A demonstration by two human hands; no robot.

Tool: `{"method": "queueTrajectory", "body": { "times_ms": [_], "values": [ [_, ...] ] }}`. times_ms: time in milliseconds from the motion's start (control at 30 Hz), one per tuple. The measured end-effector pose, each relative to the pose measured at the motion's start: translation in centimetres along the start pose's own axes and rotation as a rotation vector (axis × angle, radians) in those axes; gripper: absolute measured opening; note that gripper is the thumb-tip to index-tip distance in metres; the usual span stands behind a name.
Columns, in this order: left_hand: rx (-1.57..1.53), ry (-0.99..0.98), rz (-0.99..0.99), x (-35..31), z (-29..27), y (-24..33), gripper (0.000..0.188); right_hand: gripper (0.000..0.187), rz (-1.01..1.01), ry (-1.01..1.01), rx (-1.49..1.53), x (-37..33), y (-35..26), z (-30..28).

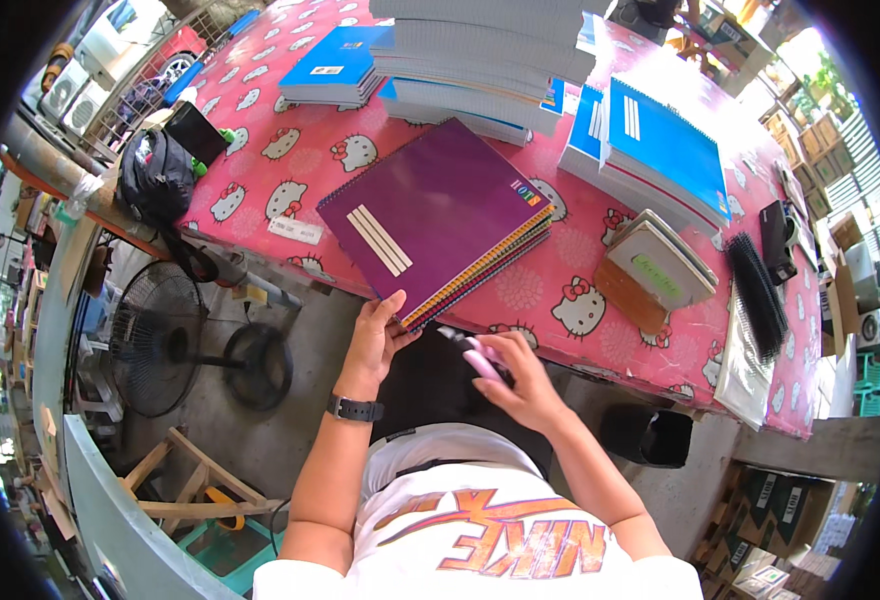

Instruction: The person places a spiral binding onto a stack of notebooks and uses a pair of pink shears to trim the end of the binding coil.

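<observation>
A stack of spiral notebooks (430, 215) with a purple cover on top lies tilted at the table's near edge, its coils along the lower right side. My left hand (375, 335) is closed on the near corner of this stack, thumb on top and fingers beneath. Just right of that corner, my right hand (522, 385) grips pink-handled pliers (484, 361). Their metal tip points toward the coil ends and appears apart from them. The fingers partly cover the handles.
A pink patterned table (520, 290) bears tall paper stacks (480, 50) and blue notebooks (660, 140) at the back. At right lie a worn brown-and-white block (657, 270) and black coils (756, 295). A black bag (155, 175) sits at left, above a fan (160, 340).
</observation>
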State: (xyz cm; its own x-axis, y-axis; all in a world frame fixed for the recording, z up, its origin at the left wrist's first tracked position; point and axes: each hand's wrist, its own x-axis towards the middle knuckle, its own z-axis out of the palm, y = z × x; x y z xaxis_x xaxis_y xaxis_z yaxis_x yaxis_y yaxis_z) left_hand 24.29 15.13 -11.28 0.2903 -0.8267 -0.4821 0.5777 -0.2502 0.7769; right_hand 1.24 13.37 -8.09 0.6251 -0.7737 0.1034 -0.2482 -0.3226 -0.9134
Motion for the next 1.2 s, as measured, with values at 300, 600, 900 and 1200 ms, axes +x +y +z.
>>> {"method": "queueTrajectory", "body": {
  "times_ms": [300,600,900,1200],
  "values": [
    [-0.002,-0.002,0.026,0.1,0.1,-0.4,0.031,0.055,-0.306,0.150,-0.426,2.2,0.1,2.7],
    [0.016,0.050,0.020,0.1,0.3,-0.4,0.031,0.048,0.634,-0.400,1.151,2.8,2.5,2.3],
    [0.186,-0.094,0.442,-1.2,-0.7,-1.5,0.070,0.053,0.175,0.033,0.164,-0.2,1.1,2.8],
    [0.177,-0.042,0.353,-0.3,-2.1,-1.7,0.056,0.055,-0.042,0.116,-0.123,0.1,1.0,3.5]
  ]
}}
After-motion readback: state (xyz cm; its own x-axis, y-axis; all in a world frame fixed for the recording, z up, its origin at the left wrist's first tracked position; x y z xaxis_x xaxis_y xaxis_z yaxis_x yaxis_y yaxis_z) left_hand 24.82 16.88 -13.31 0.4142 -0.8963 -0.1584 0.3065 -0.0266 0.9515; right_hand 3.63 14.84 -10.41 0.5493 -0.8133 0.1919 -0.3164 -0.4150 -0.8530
